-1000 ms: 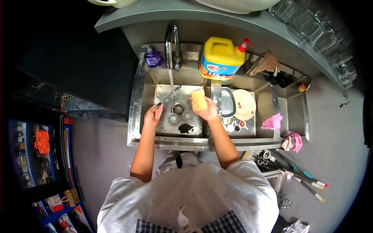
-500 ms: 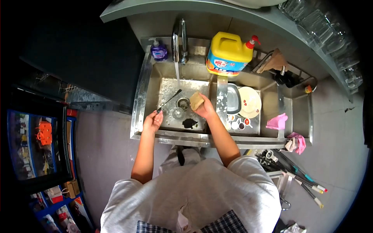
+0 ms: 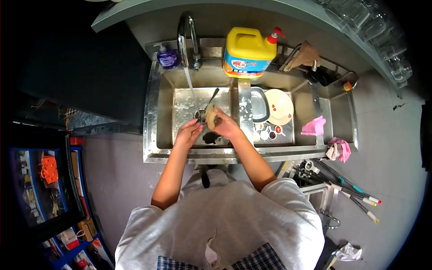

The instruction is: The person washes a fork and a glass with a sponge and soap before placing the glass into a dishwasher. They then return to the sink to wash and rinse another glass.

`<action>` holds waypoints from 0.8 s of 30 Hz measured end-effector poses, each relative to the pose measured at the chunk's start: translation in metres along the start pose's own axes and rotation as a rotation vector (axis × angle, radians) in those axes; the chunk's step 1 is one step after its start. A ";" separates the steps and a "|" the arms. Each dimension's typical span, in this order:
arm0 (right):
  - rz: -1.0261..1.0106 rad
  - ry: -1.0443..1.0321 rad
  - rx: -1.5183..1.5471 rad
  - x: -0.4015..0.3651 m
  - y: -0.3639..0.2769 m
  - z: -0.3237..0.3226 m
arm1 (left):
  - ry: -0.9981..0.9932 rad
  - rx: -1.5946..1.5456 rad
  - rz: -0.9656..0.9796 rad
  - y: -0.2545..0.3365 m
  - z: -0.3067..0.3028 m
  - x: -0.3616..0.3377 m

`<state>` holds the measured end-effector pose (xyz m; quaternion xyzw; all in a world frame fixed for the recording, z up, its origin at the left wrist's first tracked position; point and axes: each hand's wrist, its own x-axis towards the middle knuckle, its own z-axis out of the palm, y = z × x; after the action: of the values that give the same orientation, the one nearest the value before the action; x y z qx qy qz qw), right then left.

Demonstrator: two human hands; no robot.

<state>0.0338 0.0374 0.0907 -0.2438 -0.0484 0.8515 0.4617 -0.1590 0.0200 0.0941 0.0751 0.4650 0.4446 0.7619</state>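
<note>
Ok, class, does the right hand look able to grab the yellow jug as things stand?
Probably not while the right hand holds the sponge, though the way to the jug looks free.

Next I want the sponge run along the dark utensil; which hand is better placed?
Right, I'd judge: the right hand holds the sponge at the utensil, while the left hand grips the utensil's near end.

Both arms reach forward over the front edge of the left basin [image 3: 180, 101], forearms bare and converging. Left hand [image 3: 189, 133]: fingertips pinched together, wrist roughly in line with forearm [image 3: 168, 177]. Right hand [image 3: 225, 124]: just beside left, farther from front edge, fingers curled in a grip, forearm [image 3: 251, 157] angled inward.
</note>
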 end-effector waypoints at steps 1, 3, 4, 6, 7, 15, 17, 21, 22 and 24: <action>-0.040 -0.017 -0.048 0.000 0.001 -0.001 | -0.027 0.075 0.015 -0.001 0.006 -0.001; -0.121 -0.055 -0.143 0.001 0.001 0.002 | -0.081 0.226 0.049 -0.002 0.016 -0.005; -0.171 0.073 -0.143 0.002 0.005 0.007 | -0.095 0.312 0.085 -0.001 0.021 -0.007; -0.212 0.159 -0.308 0.001 0.008 0.017 | -0.120 0.484 0.157 -0.002 0.028 -0.010; -0.230 0.203 -0.390 0.000 0.010 0.020 | -0.151 0.588 0.206 -0.004 0.027 -0.008; -0.354 0.444 -0.516 0.019 0.002 0.042 | -0.157 0.663 0.292 -0.005 0.036 -0.016; -0.392 0.463 -0.453 0.035 -0.015 0.041 | -0.145 0.634 0.266 -0.001 0.036 -0.020; -0.370 0.495 -0.367 0.066 -0.030 0.042 | -0.160 0.529 0.215 0.011 0.030 -0.012; -0.366 0.485 -0.347 0.073 -0.034 0.042 | -0.136 0.547 0.216 0.013 0.032 -0.011; -0.408 0.497 -0.365 0.089 -0.044 0.037 | -0.134 0.481 0.172 0.022 0.033 -0.010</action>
<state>0.0098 0.1397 0.1042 -0.5066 -0.1335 0.6341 0.5687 -0.1489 0.0350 0.1307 0.3224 0.4976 0.3785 0.7108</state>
